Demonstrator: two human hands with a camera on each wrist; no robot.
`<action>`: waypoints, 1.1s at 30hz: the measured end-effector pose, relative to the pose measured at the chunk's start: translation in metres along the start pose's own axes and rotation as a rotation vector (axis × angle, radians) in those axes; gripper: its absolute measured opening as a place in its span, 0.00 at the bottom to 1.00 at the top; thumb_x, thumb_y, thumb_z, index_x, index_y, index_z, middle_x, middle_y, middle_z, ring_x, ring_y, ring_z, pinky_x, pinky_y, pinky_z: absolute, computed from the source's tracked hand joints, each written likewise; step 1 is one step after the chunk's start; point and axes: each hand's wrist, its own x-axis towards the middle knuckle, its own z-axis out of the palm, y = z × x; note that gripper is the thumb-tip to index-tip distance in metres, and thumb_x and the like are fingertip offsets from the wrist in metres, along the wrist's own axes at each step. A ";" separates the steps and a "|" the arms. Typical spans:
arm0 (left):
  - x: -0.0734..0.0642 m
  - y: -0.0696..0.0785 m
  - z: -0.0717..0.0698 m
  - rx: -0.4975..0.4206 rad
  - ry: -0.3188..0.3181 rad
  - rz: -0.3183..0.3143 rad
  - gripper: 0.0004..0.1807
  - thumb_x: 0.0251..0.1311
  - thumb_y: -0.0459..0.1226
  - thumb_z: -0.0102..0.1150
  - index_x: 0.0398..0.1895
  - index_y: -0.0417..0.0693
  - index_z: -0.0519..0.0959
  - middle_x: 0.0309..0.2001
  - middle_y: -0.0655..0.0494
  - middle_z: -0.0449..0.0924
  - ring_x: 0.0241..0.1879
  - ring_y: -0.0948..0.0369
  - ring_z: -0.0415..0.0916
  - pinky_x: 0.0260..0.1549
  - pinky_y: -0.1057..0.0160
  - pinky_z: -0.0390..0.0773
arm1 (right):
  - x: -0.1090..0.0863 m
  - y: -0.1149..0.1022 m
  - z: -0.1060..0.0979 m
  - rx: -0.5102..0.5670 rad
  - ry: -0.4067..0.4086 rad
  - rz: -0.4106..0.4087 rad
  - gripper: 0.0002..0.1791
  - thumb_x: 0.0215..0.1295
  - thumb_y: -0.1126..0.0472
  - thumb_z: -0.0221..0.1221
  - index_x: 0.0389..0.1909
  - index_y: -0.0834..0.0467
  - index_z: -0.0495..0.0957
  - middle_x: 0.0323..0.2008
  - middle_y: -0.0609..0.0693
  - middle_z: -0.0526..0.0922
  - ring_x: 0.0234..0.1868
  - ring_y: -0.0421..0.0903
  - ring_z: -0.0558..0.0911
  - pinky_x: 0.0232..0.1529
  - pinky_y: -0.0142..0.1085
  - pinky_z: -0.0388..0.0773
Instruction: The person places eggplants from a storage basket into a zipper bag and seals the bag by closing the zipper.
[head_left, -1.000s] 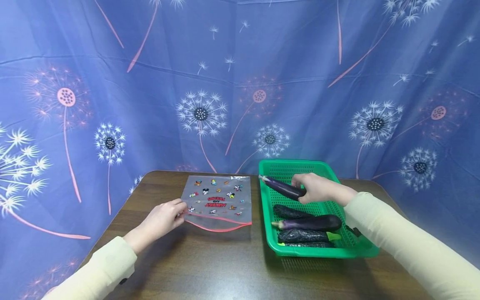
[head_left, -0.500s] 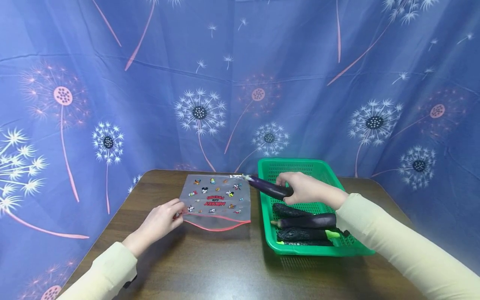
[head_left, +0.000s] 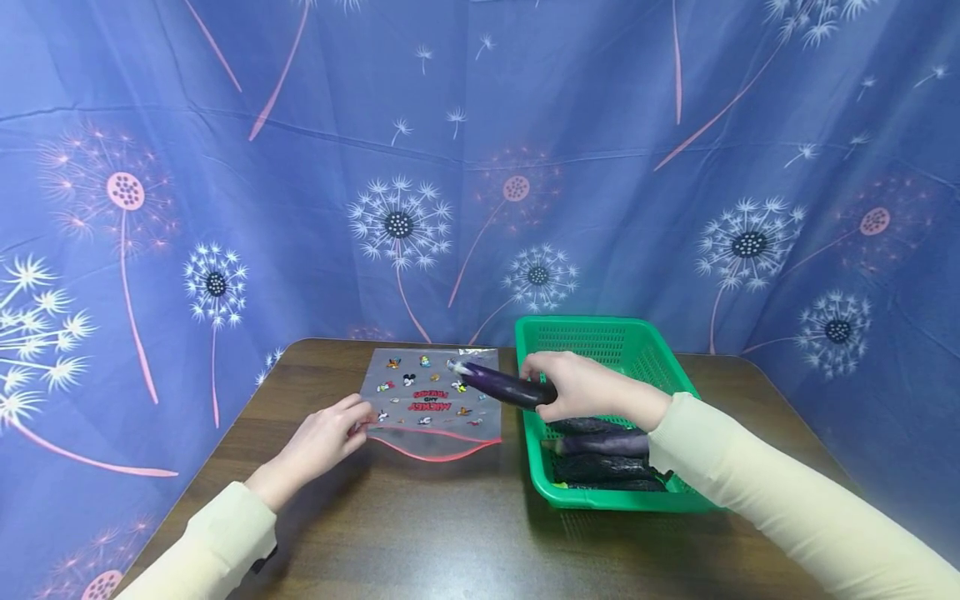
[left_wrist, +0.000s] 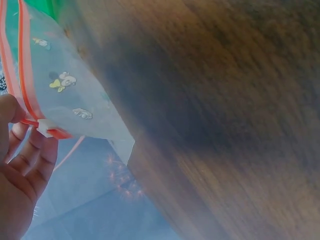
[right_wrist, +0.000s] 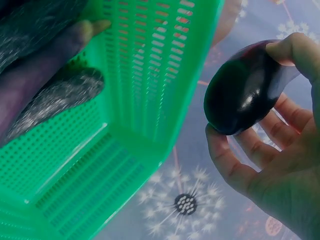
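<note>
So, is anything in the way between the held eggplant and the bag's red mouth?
Nothing visible stands between the eggplant and the red mouth of the bag. The left hand pinches the bag's near left corner, off to one side.

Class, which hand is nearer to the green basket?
Right: the right hand, holding an eggplant, is by the left rim of the green basket; the left hand is farther off, pinching the plastic bag.

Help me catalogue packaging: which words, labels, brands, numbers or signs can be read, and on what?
"MICKEY AND FRIENDS": printed in red, upside down in the head view, on the clear, rectangular, red-edged plastic zip bag.
No other text can be made out.
</note>
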 end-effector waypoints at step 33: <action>0.016 0.005 -0.006 -0.050 -0.029 -0.026 0.13 0.45 0.26 0.59 0.29 0.55 0.76 0.28 0.67 0.69 0.24 0.71 0.64 0.21 0.70 0.65 | 0.027 -0.059 0.040 -0.105 -0.064 -0.045 0.19 0.44 0.54 0.66 0.40 0.49 0.74 0.34 0.38 0.76 0.32 0.38 0.72 0.28 0.32 0.70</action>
